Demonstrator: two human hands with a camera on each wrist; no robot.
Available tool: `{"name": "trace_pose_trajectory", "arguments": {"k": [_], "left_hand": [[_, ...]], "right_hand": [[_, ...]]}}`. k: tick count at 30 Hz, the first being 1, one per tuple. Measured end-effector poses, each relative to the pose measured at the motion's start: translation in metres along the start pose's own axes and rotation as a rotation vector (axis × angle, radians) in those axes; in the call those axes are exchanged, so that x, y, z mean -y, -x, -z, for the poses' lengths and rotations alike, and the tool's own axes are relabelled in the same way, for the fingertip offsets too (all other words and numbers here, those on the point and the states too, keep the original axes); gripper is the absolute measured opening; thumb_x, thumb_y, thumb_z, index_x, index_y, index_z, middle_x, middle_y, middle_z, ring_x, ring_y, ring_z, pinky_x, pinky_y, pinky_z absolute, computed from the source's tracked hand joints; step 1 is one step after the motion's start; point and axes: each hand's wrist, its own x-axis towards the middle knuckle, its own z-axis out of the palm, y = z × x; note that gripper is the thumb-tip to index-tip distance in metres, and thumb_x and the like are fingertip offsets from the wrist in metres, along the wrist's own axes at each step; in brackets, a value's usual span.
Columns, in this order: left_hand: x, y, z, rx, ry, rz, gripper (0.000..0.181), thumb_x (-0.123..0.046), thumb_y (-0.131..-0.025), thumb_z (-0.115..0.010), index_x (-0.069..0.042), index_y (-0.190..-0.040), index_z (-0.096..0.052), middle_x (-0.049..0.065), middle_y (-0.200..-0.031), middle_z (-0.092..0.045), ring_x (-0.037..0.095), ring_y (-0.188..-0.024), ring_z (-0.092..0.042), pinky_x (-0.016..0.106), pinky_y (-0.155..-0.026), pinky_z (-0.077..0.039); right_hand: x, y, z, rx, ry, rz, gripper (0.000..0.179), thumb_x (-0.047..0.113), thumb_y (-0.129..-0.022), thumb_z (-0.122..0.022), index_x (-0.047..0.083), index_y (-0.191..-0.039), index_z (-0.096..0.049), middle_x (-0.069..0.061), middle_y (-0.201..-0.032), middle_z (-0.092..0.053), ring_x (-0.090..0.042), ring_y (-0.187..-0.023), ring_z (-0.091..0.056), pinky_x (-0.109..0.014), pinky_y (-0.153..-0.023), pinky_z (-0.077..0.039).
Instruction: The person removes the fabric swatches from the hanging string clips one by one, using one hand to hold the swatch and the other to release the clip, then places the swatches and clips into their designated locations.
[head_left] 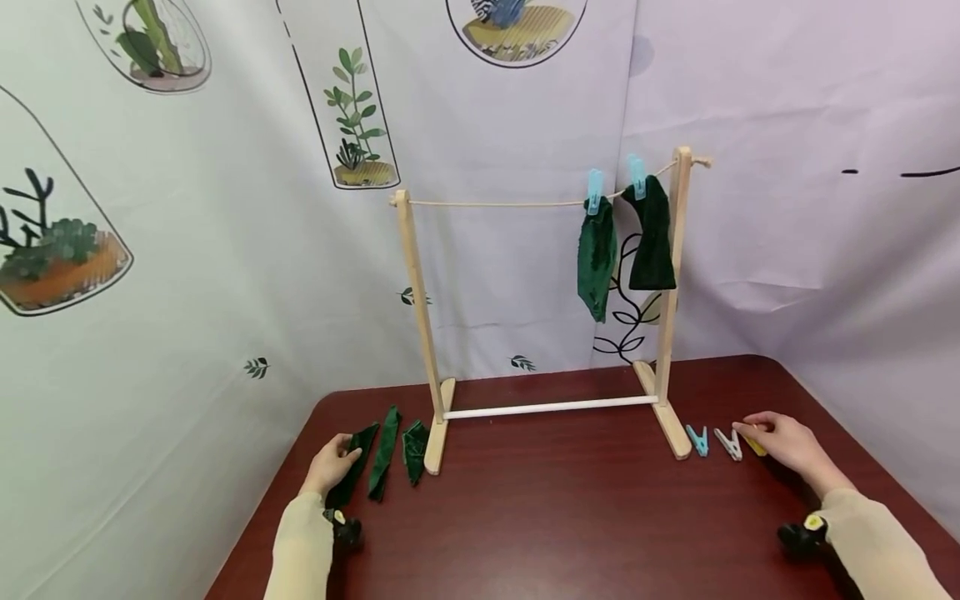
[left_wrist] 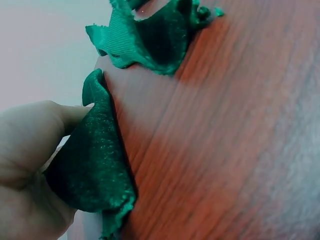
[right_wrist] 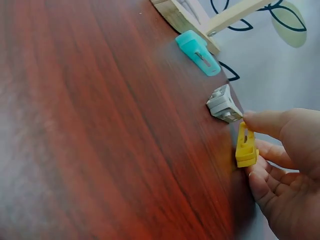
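At the left of the table, my left hand (head_left: 327, 465) grips a dark green velvet cloth piece (left_wrist: 95, 155), its thumb laid over the cloth's edge. Two more green cloth pieces, a narrow one (head_left: 385, 454) and a crumpled one (head_left: 415, 451), lie to its right. Over on the right side, my right hand (head_left: 786, 446) pinches a yellow clothespin (right_wrist: 246, 147) between thumb and fingers, low at the table's edge. Beside it lie a white clothespin (right_wrist: 223, 105) and a light blue clothespin (right_wrist: 197, 51).
A wooden drying rack (head_left: 551, 408) stands at the back of the dark red table (head_left: 555, 517). From its string (head_left: 495, 204) hang two green cloths (head_left: 597, 258), held near the right post by blue clothespins (head_left: 595, 192). A printed curtain (head_left: 510, 283) hangs behind.
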Motion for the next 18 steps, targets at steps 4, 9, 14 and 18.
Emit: {"name": "trace_pose_trajectory", "arguments": {"k": [4, 9, 14, 18], "left_hand": [[0.0034, 0.0028, -0.0022, 0.019, -0.003, 0.003, 0.045, -0.012, -0.102, -0.057, 0.014, -0.137, -0.045, 0.04, -0.131, -0.049, 0.054, -0.117, -0.05, 0.063, -0.091, -0.045], [0.0052, 0.0045, -0.0006, 0.019, -0.012, 0.004, 0.044, -0.011, -0.102, -0.057, 0.015, -0.136, -0.045, 0.04, -0.136, -0.047, 0.054, -0.12, -0.048, 0.063, -0.094, -0.044], [0.0004, -0.0001, 0.0029, 0.016, -0.011, -0.02, 0.045, -0.012, -0.103, -0.056, 0.015, -0.137, -0.045, 0.04, -0.136, -0.046, 0.054, -0.121, -0.048, 0.064, -0.094, -0.043], [-0.0004, -0.002, 0.004, 0.028, -0.008, -0.015, 0.045, -0.012, -0.103, -0.056, 0.014, -0.138, -0.044, 0.04, -0.134, -0.047, 0.055, -0.12, -0.048, 0.064, -0.093, -0.044]], "right_hand": [[-0.003, 0.0012, 0.0008, 0.012, 0.001, -0.012, 0.059, 0.037, -0.103, -0.058, -0.019, -0.121, -0.056, -0.029, -0.105, -0.063, -0.031, -0.087, -0.059, -0.039, -0.07, -0.048], [-0.0026, 0.0005, 0.0012, 0.013, -0.006, -0.018, 0.059, 0.037, -0.103, -0.057, -0.018, -0.121, -0.056, -0.028, -0.104, -0.063, -0.031, -0.086, -0.059, -0.039, -0.07, -0.048], [-0.0005, -0.0019, 0.0032, -0.013, 0.005, -0.031, 0.057, 0.035, -0.103, -0.057, -0.019, -0.12, -0.055, -0.024, -0.097, -0.061, -0.029, -0.082, -0.056, -0.039, -0.068, -0.046], [-0.0009, -0.0048, 0.0025, -0.021, 0.019, -0.024, 0.054, 0.033, -0.103, -0.057, -0.019, -0.119, -0.056, -0.023, -0.096, -0.061, -0.029, -0.082, -0.055, -0.042, -0.07, -0.046]]}}
